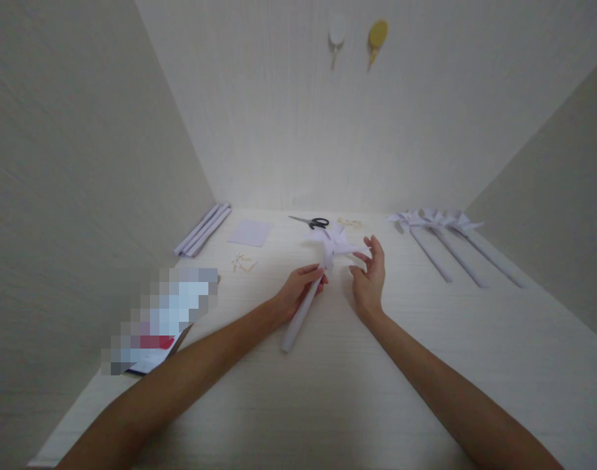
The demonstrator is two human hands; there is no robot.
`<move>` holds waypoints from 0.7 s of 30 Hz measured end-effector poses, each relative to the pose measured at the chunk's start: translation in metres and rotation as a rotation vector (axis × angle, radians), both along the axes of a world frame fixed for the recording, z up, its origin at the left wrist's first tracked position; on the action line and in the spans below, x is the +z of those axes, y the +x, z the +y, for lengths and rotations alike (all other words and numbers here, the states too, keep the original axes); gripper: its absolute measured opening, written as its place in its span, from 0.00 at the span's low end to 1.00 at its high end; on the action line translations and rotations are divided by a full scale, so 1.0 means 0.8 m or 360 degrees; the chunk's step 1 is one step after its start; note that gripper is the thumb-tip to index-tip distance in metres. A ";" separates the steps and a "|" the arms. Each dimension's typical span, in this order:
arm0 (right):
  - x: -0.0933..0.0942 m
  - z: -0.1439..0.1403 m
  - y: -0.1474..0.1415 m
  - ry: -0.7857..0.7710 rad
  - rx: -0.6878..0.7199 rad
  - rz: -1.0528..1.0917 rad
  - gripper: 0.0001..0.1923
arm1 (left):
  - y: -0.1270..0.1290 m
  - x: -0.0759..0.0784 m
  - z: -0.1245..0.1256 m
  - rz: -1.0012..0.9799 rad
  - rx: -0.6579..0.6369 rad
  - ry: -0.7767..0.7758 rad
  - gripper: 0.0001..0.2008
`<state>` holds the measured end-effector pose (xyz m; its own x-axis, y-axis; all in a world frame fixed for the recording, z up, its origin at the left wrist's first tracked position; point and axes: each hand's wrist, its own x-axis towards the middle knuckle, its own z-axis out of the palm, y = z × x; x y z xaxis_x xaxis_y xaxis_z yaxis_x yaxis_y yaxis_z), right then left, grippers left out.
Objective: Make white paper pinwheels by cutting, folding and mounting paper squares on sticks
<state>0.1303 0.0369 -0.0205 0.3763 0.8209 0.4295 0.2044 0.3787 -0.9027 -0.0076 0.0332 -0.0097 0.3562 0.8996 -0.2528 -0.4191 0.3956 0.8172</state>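
Observation:
A white paper pinwheel (pixel 336 244) on a rolled-paper stick (pixel 301 317) is held up over the middle of the table. My left hand (pixel 301 290) grips the stick just under the pinwheel's head, and the stick slants down toward me. To the right of the blades is my right hand (pixel 370 277), its fingers curved and apart. Its fingertips are close to a blade tip; whether they touch it I cannot tell. Behind the pinwheel lie black-handled scissors (pixel 317 222).
Finished pinwheels (pixel 443 228) lie at the right. Rolled paper sticks (pixel 203 232), a square paper sheet (pixel 250 232) and small pale pieces (pixel 243 262) are left of centre. More small pieces (pixel 350 224) lie at the back. A pixelated tablet-like device (pixel 154 362) rests at the left edge.

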 end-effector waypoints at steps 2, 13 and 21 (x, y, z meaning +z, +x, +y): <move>-0.001 0.001 0.000 0.0008 0.0004 -0.0009 0.33 | 0.000 -0.001 0.000 0.0020 -0.0011 0.0036 0.04; -0.001 -0.003 -0.002 0.0053 0.0018 -0.0152 0.22 | 0.005 0.003 -0.001 -0.0134 0.0132 0.0009 0.11; 0.005 -0.011 -0.004 0.0134 0.0149 -0.0362 0.19 | 0.003 0.002 0.001 -0.0337 0.0119 -0.0061 0.10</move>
<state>0.1269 0.0278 -0.0165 0.1867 0.8054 0.5625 0.3590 0.4771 -0.8022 -0.0053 0.0336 -0.0080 0.3379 0.9165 -0.2140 -0.6091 0.3863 0.6927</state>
